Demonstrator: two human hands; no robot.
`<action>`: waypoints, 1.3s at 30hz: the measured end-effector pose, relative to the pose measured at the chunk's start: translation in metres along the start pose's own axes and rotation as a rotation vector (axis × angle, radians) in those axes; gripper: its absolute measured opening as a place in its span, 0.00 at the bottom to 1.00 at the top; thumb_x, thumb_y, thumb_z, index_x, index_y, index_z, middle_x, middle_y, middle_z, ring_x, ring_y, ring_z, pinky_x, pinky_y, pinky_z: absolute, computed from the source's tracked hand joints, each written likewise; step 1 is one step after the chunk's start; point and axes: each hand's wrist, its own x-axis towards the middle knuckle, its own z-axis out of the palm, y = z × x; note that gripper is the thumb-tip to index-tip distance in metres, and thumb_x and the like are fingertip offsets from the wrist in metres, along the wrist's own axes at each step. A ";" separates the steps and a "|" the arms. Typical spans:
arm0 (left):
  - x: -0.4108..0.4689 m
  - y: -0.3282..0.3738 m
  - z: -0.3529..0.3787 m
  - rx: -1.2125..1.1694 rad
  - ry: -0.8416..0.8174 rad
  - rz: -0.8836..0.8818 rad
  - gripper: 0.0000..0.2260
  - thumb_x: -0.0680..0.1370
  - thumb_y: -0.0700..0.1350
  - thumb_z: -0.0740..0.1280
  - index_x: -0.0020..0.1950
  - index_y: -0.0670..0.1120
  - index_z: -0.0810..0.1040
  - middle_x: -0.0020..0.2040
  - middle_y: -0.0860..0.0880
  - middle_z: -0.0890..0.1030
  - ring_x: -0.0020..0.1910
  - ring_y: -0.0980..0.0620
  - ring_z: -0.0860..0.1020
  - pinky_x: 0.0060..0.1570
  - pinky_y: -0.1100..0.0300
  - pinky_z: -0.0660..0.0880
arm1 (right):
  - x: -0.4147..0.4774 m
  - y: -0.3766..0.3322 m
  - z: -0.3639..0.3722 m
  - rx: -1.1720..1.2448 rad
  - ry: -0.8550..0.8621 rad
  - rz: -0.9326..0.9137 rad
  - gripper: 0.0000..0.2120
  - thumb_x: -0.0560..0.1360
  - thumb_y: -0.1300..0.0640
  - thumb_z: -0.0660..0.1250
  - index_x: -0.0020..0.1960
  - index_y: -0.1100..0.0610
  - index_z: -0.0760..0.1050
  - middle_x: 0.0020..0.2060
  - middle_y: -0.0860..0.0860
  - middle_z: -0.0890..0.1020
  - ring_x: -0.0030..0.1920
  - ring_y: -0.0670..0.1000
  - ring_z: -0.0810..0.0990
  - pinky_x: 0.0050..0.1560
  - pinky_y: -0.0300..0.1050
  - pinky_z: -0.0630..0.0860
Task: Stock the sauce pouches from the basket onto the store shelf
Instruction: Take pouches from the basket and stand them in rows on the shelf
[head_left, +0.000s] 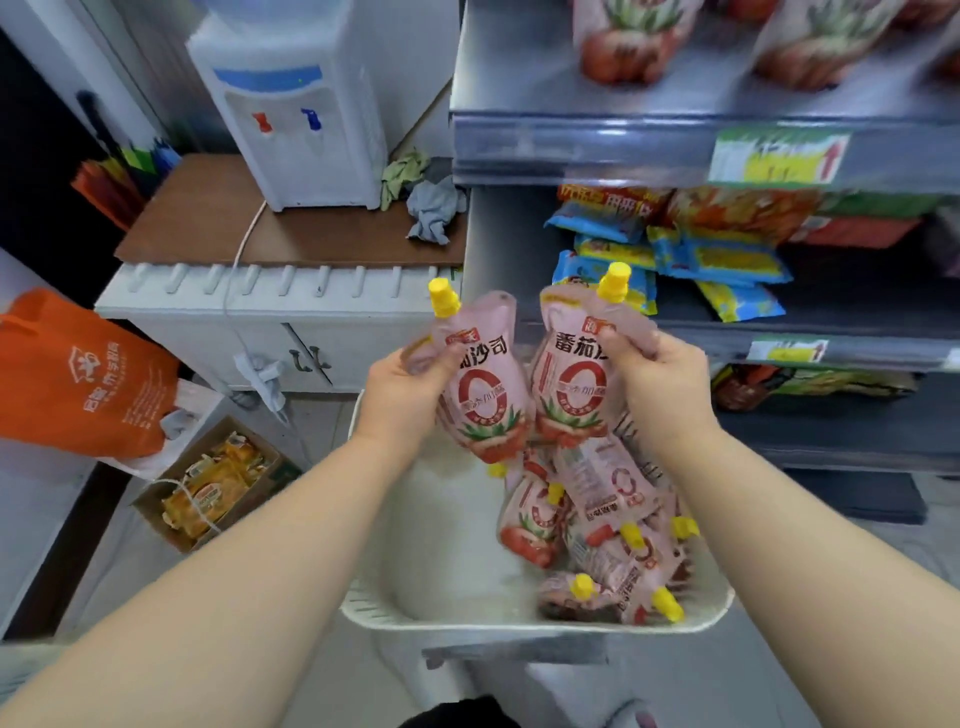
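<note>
My left hand grips a pink sauce pouch with a yellow cap, held upright above the white basket. My right hand grips a second pink pouch beside it, cap up. Several more pouches lie in a heap in the basket's right half. On the top grey shelf at the upper right stand two pouches of the same kind, blurred.
Lower shelves on the right hold blue and orange snack packets. A water dispenser stands on a brown board over a white cabinet to the left. An orange bag and a cardboard box of yellow packets sit at the lower left.
</note>
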 end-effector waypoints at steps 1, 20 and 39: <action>-0.002 0.013 0.008 -0.031 -0.025 0.019 0.07 0.75 0.37 0.68 0.42 0.48 0.81 0.34 0.56 0.84 0.36 0.60 0.82 0.43 0.64 0.78 | -0.001 -0.015 -0.013 0.046 -0.009 -0.033 0.10 0.75 0.57 0.68 0.39 0.63 0.79 0.34 0.52 0.82 0.37 0.51 0.80 0.41 0.51 0.79; -0.127 0.150 0.317 -0.229 -0.401 0.222 0.05 0.76 0.38 0.65 0.46 0.43 0.80 0.41 0.48 0.86 0.41 0.50 0.84 0.42 0.56 0.80 | -0.023 -0.131 -0.372 0.270 0.076 -0.308 0.05 0.76 0.61 0.66 0.44 0.56 0.80 0.38 0.50 0.86 0.40 0.52 0.85 0.37 0.47 0.82; -0.120 0.156 0.491 -0.216 -0.654 0.140 0.06 0.77 0.40 0.65 0.50 0.41 0.80 0.46 0.43 0.85 0.46 0.44 0.84 0.47 0.50 0.80 | 0.022 -0.131 -0.511 0.172 0.243 -0.329 0.05 0.76 0.58 0.66 0.46 0.57 0.80 0.40 0.51 0.86 0.41 0.54 0.85 0.40 0.50 0.82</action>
